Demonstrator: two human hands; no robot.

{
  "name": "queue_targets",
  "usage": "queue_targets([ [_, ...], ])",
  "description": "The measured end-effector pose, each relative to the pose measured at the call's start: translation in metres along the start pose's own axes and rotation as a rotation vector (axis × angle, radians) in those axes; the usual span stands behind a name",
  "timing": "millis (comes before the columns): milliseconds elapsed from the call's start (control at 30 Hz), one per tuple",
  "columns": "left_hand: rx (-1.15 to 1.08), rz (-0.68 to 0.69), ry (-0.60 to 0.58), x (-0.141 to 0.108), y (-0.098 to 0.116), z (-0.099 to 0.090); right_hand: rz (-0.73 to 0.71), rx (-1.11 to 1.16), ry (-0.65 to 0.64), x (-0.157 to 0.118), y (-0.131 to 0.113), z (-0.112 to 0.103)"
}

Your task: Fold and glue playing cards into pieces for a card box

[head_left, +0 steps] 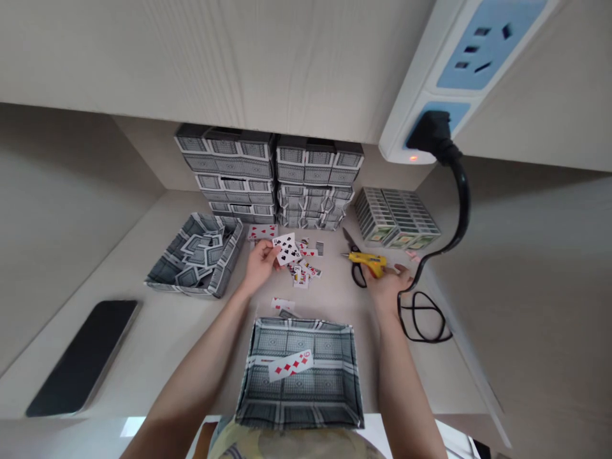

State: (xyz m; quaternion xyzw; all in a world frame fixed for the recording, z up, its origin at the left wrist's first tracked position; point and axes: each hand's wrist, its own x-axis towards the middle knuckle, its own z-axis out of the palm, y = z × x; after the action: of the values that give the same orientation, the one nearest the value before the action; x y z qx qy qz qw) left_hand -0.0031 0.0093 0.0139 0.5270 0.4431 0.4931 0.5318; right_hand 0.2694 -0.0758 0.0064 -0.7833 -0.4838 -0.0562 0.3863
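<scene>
My left hand point(262, 262) pinches a black-suited playing card point(287, 248), face up, above a scatter of cut card pieces point(302, 273). On the right, my right hand point(388, 285) is wrapped round a yellow glue gun point(367, 259) whose nozzle points left. Black-handled scissors point(357, 274) lie partly behind the gun. Nearest my body stands an open box made of cards point(329, 368), with a folded diamond card point(291, 366) inside. A red card point(262, 232) lies just beyond my left hand.
At the left is a card tray point(224, 258) holding folded cards, and a black phone point(83, 357). Stacked card boxes point(234, 166) and card packs point(396, 217) stand at the back. A black cable point(461, 210) runs from the power strip point(415, 95) down the right side.
</scene>
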Motion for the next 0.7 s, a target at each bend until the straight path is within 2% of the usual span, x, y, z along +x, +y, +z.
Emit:
queue_targets([
  [67,-0.001,0.000,-0.002,0.001,-0.001,0.000,0.103,-0.114,0.198,0.000,-0.004,-0.001],
  [100,-0.004,-0.001,-0.002,0.001,-0.002,0.000,0.101,-0.134,0.242,0.000,-0.007,-0.001],
  [167,-0.013,-0.006,0.002,0.002,-0.005,0.000,-0.008,-0.055,0.158,-0.003,-0.016,0.001],
  [300,-0.012,-0.012,0.003,0.003,-0.009,0.001,-0.277,0.219,-0.292,-0.021,-0.042,0.019],
  [333,-0.006,-0.012,-0.001,0.003,-0.010,0.001,-0.337,0.235,-0.358,-0.026,-0.048,0.025],
  [500,0.014,-0.003,-0.017,0.002,-0.014,0.002,-0.363,0.182,-0.408,-0.041,-0.063,0.049],
  [700,0.011,-0.008,-0.016,0.004,-0.018,0.002,-0.306,0.271,-0.433,-0.038,-0.058,0.050],
])
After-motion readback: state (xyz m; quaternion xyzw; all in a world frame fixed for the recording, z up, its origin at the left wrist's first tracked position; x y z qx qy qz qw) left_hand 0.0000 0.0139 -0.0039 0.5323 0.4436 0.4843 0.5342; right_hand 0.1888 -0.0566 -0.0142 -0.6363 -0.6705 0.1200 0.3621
